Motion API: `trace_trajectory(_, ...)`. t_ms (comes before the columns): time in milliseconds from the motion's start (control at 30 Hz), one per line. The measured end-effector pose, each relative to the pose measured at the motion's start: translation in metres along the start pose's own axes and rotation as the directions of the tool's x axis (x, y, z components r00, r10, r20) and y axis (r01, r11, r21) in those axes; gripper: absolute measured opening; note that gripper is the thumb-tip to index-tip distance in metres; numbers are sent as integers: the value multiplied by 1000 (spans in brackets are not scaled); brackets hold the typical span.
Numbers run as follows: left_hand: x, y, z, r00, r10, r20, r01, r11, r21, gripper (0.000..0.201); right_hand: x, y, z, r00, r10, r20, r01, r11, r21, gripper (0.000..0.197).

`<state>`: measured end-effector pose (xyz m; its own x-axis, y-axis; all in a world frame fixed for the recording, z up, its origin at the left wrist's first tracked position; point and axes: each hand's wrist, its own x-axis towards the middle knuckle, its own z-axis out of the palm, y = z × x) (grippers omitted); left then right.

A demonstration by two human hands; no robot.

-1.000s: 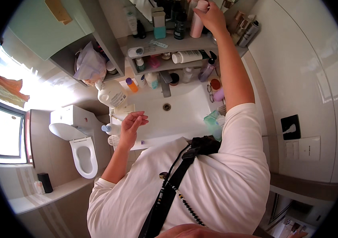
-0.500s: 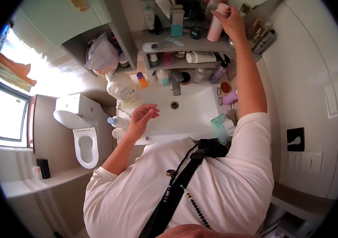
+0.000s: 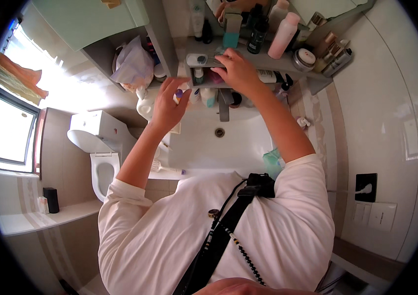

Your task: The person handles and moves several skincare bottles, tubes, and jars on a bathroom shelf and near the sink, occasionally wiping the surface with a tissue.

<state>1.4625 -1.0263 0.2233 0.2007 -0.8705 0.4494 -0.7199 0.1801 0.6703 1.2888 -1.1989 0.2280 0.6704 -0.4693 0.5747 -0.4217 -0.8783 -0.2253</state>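
I list: left hand [image 3: 169, 104], loosely open, empty, near purple cap [image 3: 178, 93]; right hand [image 3: 236, 71], half-curled over shelf [image 3: 283, 64], near white case [image 3: 196, 60], grip unclear to me.

Pink bottle [image 3: 283, 38], grey shelf [image 3: 280, 63] (faucet [image 3: 224, 111] grey too).

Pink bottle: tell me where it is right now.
In the head view, the pink bottle stands on the upper shelf, right of centre, with the dark bottle on its left and the round jar to its lower right.
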Motion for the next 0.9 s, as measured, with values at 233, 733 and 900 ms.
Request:
trace_trajectory(233, 69, -16, 20, 941, 329, -79, -270, 872, 409, 51, 4, 11, 10, 993, -114, 0, 112, 977, -181, 19)
trace_trajectory(733, 96, -24, 18, 978, 51, -200, -18, 987, 160, 41, 14, 32, 5, 944, 111, -311, -51, 980, 194, 7)
trace_trajectory(900, 99, -40, 36, 990, 49, -133, -14, 967, 253, 40, 7, 36, 19, 877, 394, -276, -184, 805, 564, 12)
